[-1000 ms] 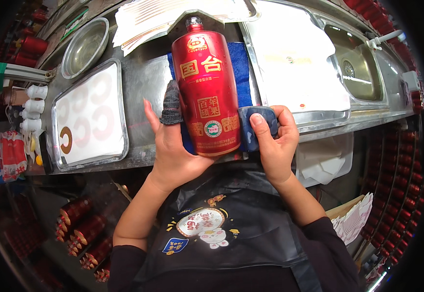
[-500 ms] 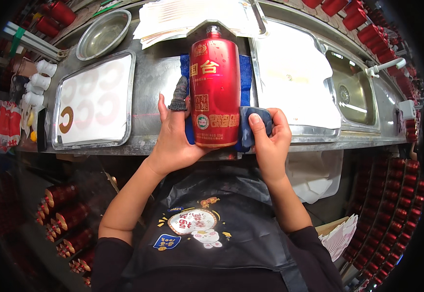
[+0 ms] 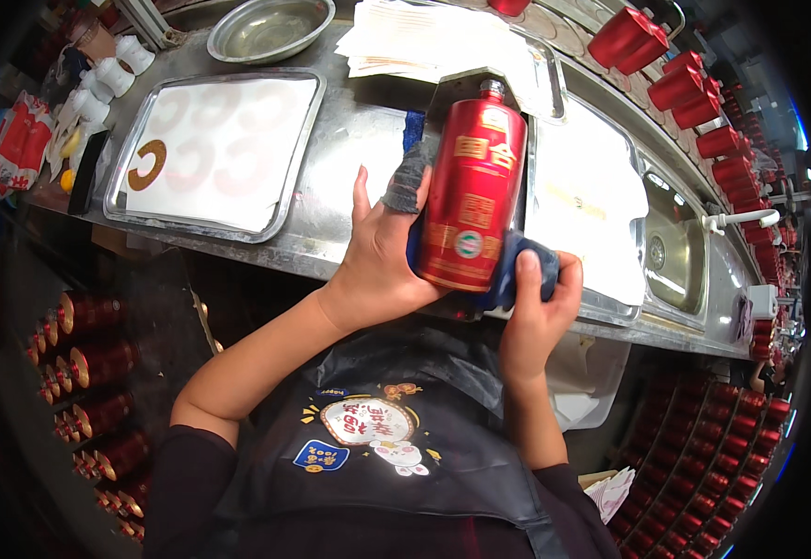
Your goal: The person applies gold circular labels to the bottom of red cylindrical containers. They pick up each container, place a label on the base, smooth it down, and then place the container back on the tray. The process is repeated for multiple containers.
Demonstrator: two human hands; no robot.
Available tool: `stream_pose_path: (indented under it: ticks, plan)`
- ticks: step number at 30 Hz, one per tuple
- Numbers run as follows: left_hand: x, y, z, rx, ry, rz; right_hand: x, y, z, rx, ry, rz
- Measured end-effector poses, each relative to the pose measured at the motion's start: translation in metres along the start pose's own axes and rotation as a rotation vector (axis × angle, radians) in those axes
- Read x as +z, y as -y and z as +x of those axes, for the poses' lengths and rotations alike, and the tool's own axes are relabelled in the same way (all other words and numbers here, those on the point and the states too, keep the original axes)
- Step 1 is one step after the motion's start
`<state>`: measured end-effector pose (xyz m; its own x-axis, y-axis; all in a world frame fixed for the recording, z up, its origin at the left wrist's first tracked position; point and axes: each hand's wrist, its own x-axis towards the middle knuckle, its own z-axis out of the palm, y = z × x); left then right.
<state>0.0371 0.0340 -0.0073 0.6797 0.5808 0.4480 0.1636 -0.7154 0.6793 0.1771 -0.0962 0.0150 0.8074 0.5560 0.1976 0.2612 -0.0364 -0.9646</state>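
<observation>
1. We see gold labels and a round green-and-white seal on the red bottle [image 3: 470, 210].
2. A red-and-white packet [image 3: 16, 149] lies at the desk's far left end.
3. A round cartoon patch [image 3: 365, 421] decorates our dark apron.

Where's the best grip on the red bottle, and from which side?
Probably the wide body of the red bottle, fingers wrapping from its left and right flanks. It lies lengthwise, thin neck away from the person; left hand and right hand, with blue cloth, already flank its base.
</observation>
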Motion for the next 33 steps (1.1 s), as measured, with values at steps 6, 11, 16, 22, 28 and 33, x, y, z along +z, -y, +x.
stream_pose_path:
  ticks: [6, 11, 16, 22, 28, 33]
  plan:
    - [0.007, -0.012, 0.004, 0.166, -0.008, 0.148, 0.011, -0.003, -0.02, -0.188, -0.085, -0.066]
    - [0.012, -0.008, 0.008, 0.233, -0.116, 0.123, 0.018, 0.018, -0.035, -0.6, 0.128, -0.512]
    - [0.004, -0.002, 0.003, 0.122, -0.072, -0.134, 0.011, 0.031, -0.016, -0.545, -0.11, -0.223]
    - [0.012, 0.003, 0.005, 0.159, -0.136, -0.243, 0.028, 0.028, -0.019, -0.89, 0.19, -0.572]
    - [0.014, 0.008, 0.002, 0.069, -0.119, -0.481, 0.022, 0.03, -0.004, -0.819, 0.041, -0.462]
    - [0.004, 0.008, 0.004, 0.16, -0.058, -0.272, 0.008, 0.027, 0.001, -1.019, 0.613, -0.446]
